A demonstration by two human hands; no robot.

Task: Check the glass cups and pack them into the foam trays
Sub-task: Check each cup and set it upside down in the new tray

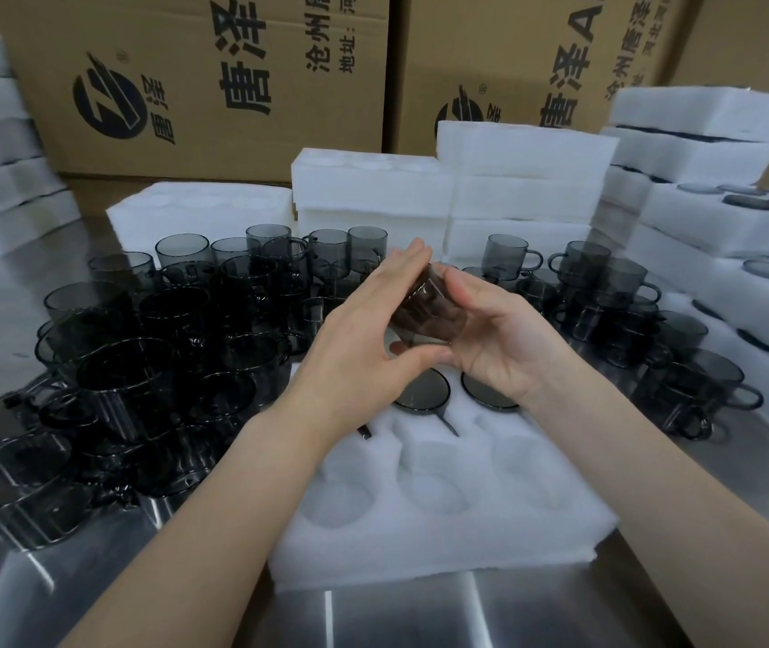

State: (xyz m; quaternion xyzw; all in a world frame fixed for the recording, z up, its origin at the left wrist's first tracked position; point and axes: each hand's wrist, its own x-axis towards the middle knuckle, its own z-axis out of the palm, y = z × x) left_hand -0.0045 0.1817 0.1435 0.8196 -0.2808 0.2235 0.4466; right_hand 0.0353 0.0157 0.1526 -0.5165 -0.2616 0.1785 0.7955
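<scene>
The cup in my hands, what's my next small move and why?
Probably lower the cup into an empty near pocket of the foam tray: left hand and right hand hold it just above, and the far row has packed cups.

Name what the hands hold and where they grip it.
A smoky glass cup: the right hand curls round its wall, the left hand presses straight fingers against its opposite side.

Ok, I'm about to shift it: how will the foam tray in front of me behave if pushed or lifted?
The foam tray looks light and soft, so it would probably slide easily on the shiny steel table. Lifted by one edge it may bend, thinned by its pockets. The glass cups seated in its far row could tip it that way.
</scene>
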